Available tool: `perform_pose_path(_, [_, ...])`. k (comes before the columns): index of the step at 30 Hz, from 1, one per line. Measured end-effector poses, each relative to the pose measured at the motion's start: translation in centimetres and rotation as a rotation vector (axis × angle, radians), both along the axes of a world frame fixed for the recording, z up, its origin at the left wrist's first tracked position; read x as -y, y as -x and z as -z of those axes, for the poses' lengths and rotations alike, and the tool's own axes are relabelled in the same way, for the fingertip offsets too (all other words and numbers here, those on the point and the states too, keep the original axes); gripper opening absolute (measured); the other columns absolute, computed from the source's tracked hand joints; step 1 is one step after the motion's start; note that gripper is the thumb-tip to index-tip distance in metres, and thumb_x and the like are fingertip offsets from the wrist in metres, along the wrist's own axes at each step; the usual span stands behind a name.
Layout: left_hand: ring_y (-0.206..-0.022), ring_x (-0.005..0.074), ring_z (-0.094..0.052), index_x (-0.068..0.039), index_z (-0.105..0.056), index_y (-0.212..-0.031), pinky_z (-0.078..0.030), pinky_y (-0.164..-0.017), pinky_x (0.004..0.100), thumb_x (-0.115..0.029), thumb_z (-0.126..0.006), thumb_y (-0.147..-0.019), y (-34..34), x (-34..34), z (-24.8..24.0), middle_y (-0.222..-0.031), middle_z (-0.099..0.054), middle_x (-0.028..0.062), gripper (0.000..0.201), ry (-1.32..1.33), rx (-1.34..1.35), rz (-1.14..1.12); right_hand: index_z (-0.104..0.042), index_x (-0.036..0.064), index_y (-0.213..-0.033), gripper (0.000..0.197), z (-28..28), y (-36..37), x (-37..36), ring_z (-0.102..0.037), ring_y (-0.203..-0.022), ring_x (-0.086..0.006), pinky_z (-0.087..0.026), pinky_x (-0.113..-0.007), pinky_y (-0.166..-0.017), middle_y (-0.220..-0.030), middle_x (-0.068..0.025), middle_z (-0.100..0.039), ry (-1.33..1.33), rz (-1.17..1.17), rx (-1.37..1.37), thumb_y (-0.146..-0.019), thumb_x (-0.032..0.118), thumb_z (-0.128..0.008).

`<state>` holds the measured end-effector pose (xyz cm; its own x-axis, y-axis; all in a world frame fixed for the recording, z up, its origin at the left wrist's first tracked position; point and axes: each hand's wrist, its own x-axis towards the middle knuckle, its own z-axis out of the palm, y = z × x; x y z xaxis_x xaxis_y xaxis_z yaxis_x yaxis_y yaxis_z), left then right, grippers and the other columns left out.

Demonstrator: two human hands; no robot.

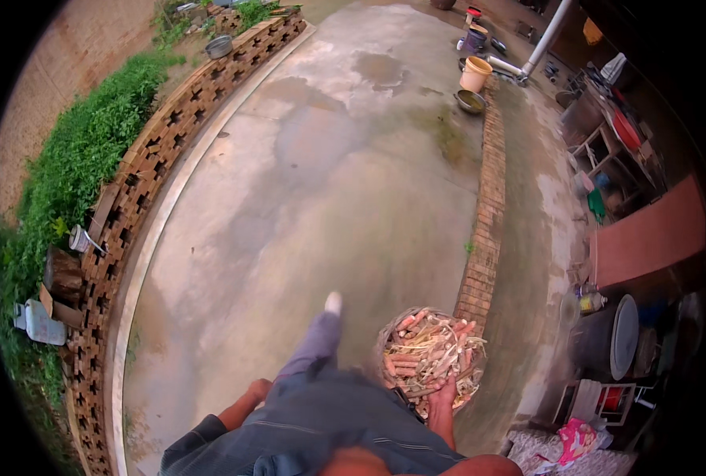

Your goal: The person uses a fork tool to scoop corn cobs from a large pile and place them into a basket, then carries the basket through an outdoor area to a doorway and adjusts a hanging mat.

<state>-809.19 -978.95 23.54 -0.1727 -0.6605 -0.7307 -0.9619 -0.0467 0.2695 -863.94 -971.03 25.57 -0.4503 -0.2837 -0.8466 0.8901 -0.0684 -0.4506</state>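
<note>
A round basket (pixel 379 349) full of corncobs (pixel 428 341), reddish and pale, with bits of dry husk, is at my right side, close against my body. My right hand (pixel 445 393) is closed at its near side, over the edge of the cobs; the exact hold under the fingers is hidden. My left hand (pixel 259 389) hangs low at my left side, away from the basket. It is small and blurred, and its fingers cannot be made out. One foot (pixel 334 302) is stretched ahead on the wet concrete.
A low openwork brick wall (pixel 142 170) curves along the left, with green plants (pixel 83 143) behind it. A brick strip (pixel 482 222) runs ahead on the right. Beyond it stand a peach bucket (pixel 475 74), a basin (pixel 469 101), a large dark vat (pixel 599 341) and a reddish board (pixel 650 234).
</note>
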Motion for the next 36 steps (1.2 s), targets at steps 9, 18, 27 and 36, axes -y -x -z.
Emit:
perform_pose_path(9, [-0.094, 0.0332, -0.061, -0.005, -0.066, -0.090, -0.049, -0.082, 0.0426, -0.025, -0.048, -0.077, 4.4, 27.7, 8.7, -0.098, -0.064, 0.0187, 0.030, -0.001, -0.139, -0.281, -0.045, 0.0096, -0.098, 0.031, -3.9, 8.5, 20.2, -0.039, -0.051, -0.0125, -0.035, -0.024, -0.043, -0.069, -0.0020, -0.039, -0.007, 0.038, -0.223, -0.096, 0.041, -0.041])
perform_pose_path(18, [-0.100, 0.0327, -0.060, -0.006, -0.064, -0.108, -0.047, -0.090, 0.0385, -0.022, -0.058, -0.074, 11.2, 53.1, 8.0, -0.103, -0.064, 0.0198, 0.037, 0.083, -0.204, -0.506, -0.041, 0.0180, -0.075, 0.032, -5.1, 16.2, 40.0, -0.032, -0.045, -0.0106, -0.032, -0.029, -0.045, -0.056, 0.0044, -0.034, 0.015, 0.078, -0.192, -0.098, 0.040, -0.039])
perform_pose_path(27, [-0.062, 0.0209, -0.066, -0.007, -0.065, -0.105, -0.053, -0.062, 0.0338, -0.025, -0.054, -0.078, 19.8, 61.3, 4.1, -0.075, -0.068, 0.0127, 0.034, -0.065, -0.083, -0.593, -0.041, 0.0186, -0.075, 0.033, -3.2, 25.5, 61.7, -0.032, -0.044, -0.0100, -0.032, -0.026, -0.044, -0.056, 0.0046, -0.034, 0.103, 0.032, -0.042, -0.096, 0.044, -0.041])
perform_pose_path(36, [-0.093, 0.0273, -0.063, -0.009, -0.068, -0.087, -0.052, -0.075, 0.0373, -0.033, -0.051, -0.079, 31.7, 74.1, 4.5, -0.093, -0.066, 0.0147, 0.030, -0.123, -0.040, -0.292, -0.039, 0.0161, -0.076, 0.034, -0.5, 31.8, 80.1, -0.033, -0.043, -0.0116, -0.031, -0.026, -0.038, -0.055, 0.0024, -0.038, 0.047, -0.088, -0.037, -0.095, 0.044, -0.045])
